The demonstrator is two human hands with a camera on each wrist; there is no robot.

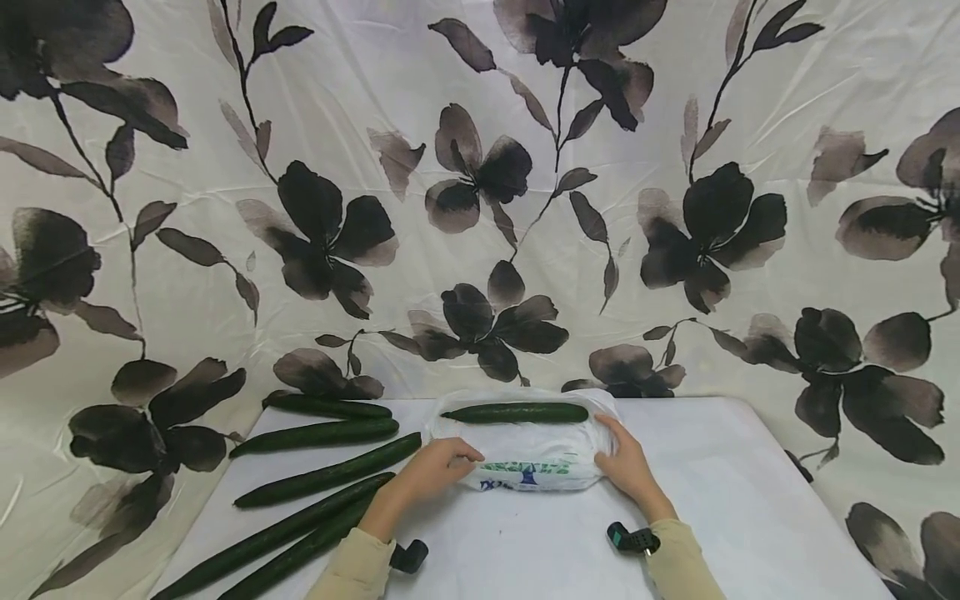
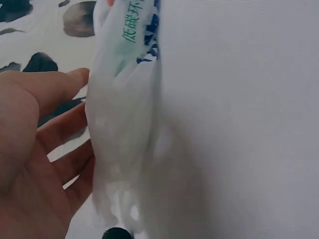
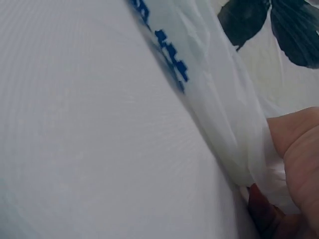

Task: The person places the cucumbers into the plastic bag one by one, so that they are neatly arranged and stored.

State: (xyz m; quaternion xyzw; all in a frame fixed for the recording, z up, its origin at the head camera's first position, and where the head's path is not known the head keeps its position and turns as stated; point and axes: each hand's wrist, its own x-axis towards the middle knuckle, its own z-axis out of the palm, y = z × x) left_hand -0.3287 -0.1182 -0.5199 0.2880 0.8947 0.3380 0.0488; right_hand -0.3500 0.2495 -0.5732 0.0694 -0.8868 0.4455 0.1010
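On the table (image 1: 750,500), one cucumber (image 1: 517,412) lies on a bag (image 1: 547,446). Left hand (image 1: 431,471) is loosely spread, fingertips at the bag's edge; right hand (image 1: 633,471) kinda pinches the other side. Five more cukes (image 1: 330,471) sit left.

Head view: nearest cucumber (image 1: 300,547) cut by the bottom edge. Both sleeves (image 1: 678,558) and the worktop (image 1: 750,500) cropped there too. Green print (image 1: 525,467) on the plastic bag (image 1: 517,440) too small to read. Left wrist view: left hand (image 2: 27,149) cropped; dark round thing (image 2: 117,234) at bottom edge, can't identify. Right wrist view: right hand (image 3: 301,164) cropped, fingers mostly hidden; blue print (image 3: 172,57) cut off up top.
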